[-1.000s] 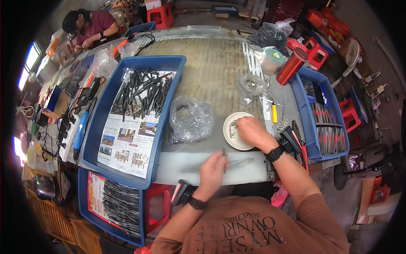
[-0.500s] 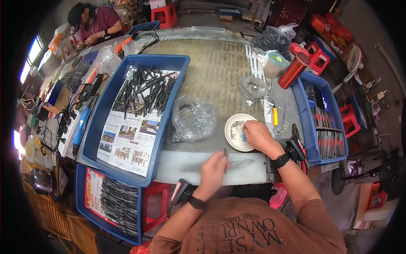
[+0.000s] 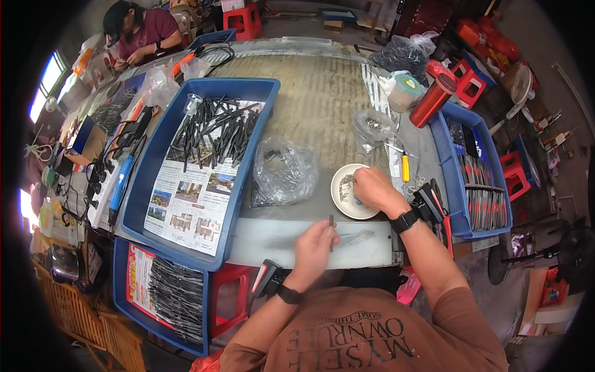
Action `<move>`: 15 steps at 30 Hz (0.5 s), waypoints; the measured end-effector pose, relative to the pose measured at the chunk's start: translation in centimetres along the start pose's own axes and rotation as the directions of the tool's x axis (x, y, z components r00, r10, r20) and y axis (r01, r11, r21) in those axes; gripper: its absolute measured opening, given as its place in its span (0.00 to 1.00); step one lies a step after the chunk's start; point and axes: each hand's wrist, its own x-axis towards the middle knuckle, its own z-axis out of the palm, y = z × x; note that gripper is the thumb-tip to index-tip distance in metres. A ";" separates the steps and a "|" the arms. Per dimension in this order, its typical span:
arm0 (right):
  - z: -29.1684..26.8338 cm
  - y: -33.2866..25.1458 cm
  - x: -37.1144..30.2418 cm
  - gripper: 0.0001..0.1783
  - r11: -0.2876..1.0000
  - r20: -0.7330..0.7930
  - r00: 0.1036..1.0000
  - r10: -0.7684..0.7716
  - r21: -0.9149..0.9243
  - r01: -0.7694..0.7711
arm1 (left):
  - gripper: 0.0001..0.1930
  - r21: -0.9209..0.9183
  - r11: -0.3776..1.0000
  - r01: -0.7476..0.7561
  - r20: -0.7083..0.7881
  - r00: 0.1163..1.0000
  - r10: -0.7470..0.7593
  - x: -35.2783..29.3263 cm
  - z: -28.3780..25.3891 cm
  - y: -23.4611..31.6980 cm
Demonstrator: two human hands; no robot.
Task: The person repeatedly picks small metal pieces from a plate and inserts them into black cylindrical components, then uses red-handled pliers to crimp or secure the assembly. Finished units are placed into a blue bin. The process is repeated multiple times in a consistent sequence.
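Note:
My left hand (image 3: 315,249) is closed on a short, thin black strip (image 3: 331,221), which stands roughly upright between thumb and fingers. It is held above a whitish board (image 3: 367,249) at the table's near edge. My right hand (image 3: 376,191) reaches into a shallow white bowl (image 3: 358,213), fingers bent down and pinched together. Small metal pieces (image 3: 345,185) lie in the bowl by those fingertips. Whatever the right fingertips grip is hidden. Left of the bowl sits a clear plastic bag (image 3: 285,172) with dark pieces inside.
A blue tray (image 3: 246,175) on the left holds loose black strips (image 3: 211,133) on newspaper; a lower blue tray (image 3: 162,338) holds more. On the right are a yellow-handled screwdriver (image 3: 405,168), a red flask (image 3: 434,102) and another blue tray (image 3: 447,180). A co-worker (image 3: 145,34) sits far left.
My right hand has shifted slightly left and up inside the bowl, its fingers now over the metal pieces. My left hand keeps its hold on the black strip.

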 end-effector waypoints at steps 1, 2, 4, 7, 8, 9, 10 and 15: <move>0.0 0.0 0.1 0.09 1.000 0.016 1.000 0.021 0.000 -0.021 | 0.08 -0.005 1.000 0.000 0.002 1.000 0.000 0.0 0.0 0.0; 0.0 -0.1 0.2 0.09 0.999 0.032 0.999 0.042 0.000 -0.042 | 0.08 -0.010 1.000 -0.001 0.003 1.000 0.001 0.0 0.0 0.0; 0.0 -0.1 0.1 0.10 1.000 0.015 1.000 0.020 -0.013 -0.020 | 0.08 -0.014 1.000 0.005 0.000 1.000 -0.005 0.0 0.0 0.1; 0.1 0.0 -0.4 0.09 0.999 -0.044 0.998 -0.040 0.011 0.040 | 0.08 -0.008 1.000 0.011 -0.010 1.000 -0.011 0.0 0.1 0.2; 0.0 0.0 -0.7 0.09 0.999 -0.057 0.998 -0.038 0.016 0.039 | 0.08 -0.004 1.000 0.006 -0.006 1.000 -0.007 0.0 0.1 0.3; 0.0 0.0 -0.9 0.09 0.997 -0.073 0.995 -0.065 0.041 0.068 | 0.08 0.000 1.000 0.003 -0.001 1.000 -0.003 0.0 0.1 0.3; 0.0 0.1 -1.3 0.09 0.996 -0.079 0.995 -0.067 0.056 0.072 | 0.08 0.002 1.000 0.004 -0.002 1.000 -0.004 0.0 0.1 0.3; -0.9 0.1 -3.3 0.10 0.969 -0.131 0.988 -0.088 0.219 0.115 | 0.08 -0.017 1.000 -0.001 0.011 1.000 0.002 0.0 0.1 0.2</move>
